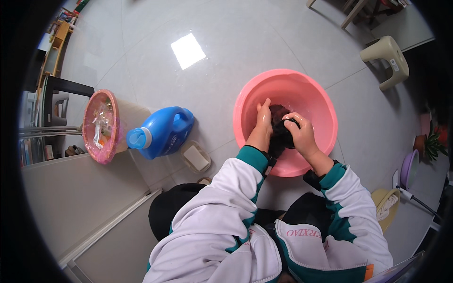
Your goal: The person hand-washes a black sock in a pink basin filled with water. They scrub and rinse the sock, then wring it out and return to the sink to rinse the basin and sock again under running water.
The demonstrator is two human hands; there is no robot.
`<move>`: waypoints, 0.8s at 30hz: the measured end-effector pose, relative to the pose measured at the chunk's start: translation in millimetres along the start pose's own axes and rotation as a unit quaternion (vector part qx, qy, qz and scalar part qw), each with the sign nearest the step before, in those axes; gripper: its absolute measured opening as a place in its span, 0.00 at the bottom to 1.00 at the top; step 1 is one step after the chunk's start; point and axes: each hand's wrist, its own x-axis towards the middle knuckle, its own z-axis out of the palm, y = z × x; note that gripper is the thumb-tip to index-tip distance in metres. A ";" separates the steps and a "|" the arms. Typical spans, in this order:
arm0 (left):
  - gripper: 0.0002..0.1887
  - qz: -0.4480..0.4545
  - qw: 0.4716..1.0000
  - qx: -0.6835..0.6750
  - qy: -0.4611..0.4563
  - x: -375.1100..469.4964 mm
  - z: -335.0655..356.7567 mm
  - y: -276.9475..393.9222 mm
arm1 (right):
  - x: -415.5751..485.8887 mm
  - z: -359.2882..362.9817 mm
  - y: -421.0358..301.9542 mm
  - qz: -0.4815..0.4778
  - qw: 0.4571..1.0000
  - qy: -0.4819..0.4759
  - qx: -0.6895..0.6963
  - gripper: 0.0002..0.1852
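Observation:
A pink plastic basin stands on the floor before me, its inner wall wet and shiny. Over it, a dark, wet-looking cloth hangs bunched between my hands. My left hand bears against the cloth's left side, its palm side and most of its fingers hidden. From the right, my right hand grips a black bunch of it with bent fingers. Part of the cloth reaches down toward the basin's near rim. Whether water lies under it I cannot tell.
Left of the basin are a blue detergent jug, a white soap bar in a dish and a lined waste bin. A beige stool, a purple basin and a yellow basin holding white cloth stand right.

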 end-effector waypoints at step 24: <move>0.29 0.091 0.920 0.353 0.143 -26.5 14.9 12.0 | 63.7 -3.8 164.8 0.093 0.965 -0.062 -0.239 0.22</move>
